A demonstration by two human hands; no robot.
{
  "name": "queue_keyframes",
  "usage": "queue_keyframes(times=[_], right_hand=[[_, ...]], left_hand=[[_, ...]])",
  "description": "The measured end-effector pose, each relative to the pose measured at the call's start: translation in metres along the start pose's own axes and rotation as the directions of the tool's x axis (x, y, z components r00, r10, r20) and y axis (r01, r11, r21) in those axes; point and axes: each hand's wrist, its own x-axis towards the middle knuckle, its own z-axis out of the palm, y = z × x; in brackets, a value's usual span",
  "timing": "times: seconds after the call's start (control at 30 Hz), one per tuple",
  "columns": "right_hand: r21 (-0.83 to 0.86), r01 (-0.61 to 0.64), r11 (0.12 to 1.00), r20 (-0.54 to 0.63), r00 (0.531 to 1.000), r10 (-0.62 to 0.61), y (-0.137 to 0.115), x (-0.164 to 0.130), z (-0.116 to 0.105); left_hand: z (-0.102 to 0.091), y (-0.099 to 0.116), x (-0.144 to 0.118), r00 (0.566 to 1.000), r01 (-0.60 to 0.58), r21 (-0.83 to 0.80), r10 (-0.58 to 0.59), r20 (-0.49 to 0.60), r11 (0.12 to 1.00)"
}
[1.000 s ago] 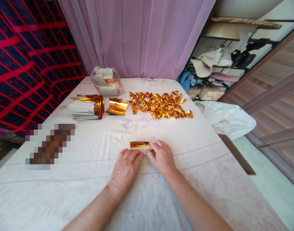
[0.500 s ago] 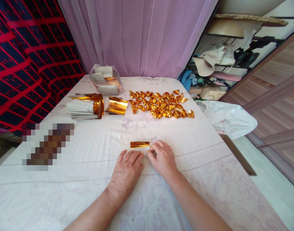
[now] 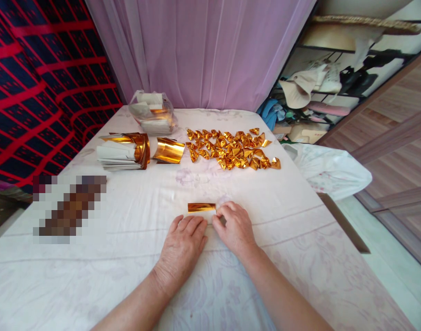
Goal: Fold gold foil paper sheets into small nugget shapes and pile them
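A narrow folded strip of gold foil paper [image 3: 201, 207] lies crosswise on the patterned white cloth. Thumb and forefinger of my right hand [image 3: 235, 227] are bent together at the strip's right end. My left hand [image 3: 184, 241] rests palm down just in front of it, fingers stretched out and holding nothing visible. Farther back, many folded gold foil pieces [image 3: 236, 151] are spread in rows. To their left are a few curved gold foil sheets [image 3: 169, 151] and a thick stack of foil sheets [image 3: 120, 158] with pale backs.
A clear plastic bag [image 3: 153, 112] of more sheets stands at the table's far left, before a purple curtain [image 3: 203, 50]. A blurred-out patch [image 3: 72, 209] covers something at the left. Beyond the right edge are a white bag [image 3: 334, 170] and shelves with a cap [image 3: 296, 87].
The whole view has shifted very slightly. Both hands and the foil strip keep the same arrangement.
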Motion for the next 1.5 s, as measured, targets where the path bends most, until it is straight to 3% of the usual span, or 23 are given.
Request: queue_keyframes(times=[0.77, 1.2, 1.5], right_hand=[[-0.009, -0.057, 0.998, -0.029, 0.998, 0.057, -0.0008, -0.0016, 0.0029], [0.058, 0.022, 0.998, -0.019, 1.000, -0.021, 0.0046, -0.0028, 0.0008], [-0.006, 0.018, 1.000, 0.003, 1.000, -0.018, 0.0008, -0.0014, -0.0005]], left_hand=[[0.0018, -0.0012, -0.0016, 1.000, 0.028, -0.008, -0.028, 0.012, 1.000], [0.0015, -0.0014, -0.0008, 0.999, 0.037, -0.006, -0.037, 0.022, 0.999], [-0.0007, -0.0060, 0.0007, 0.997, 0.068, -0.086, -0.064, 0.045, 0.994]])
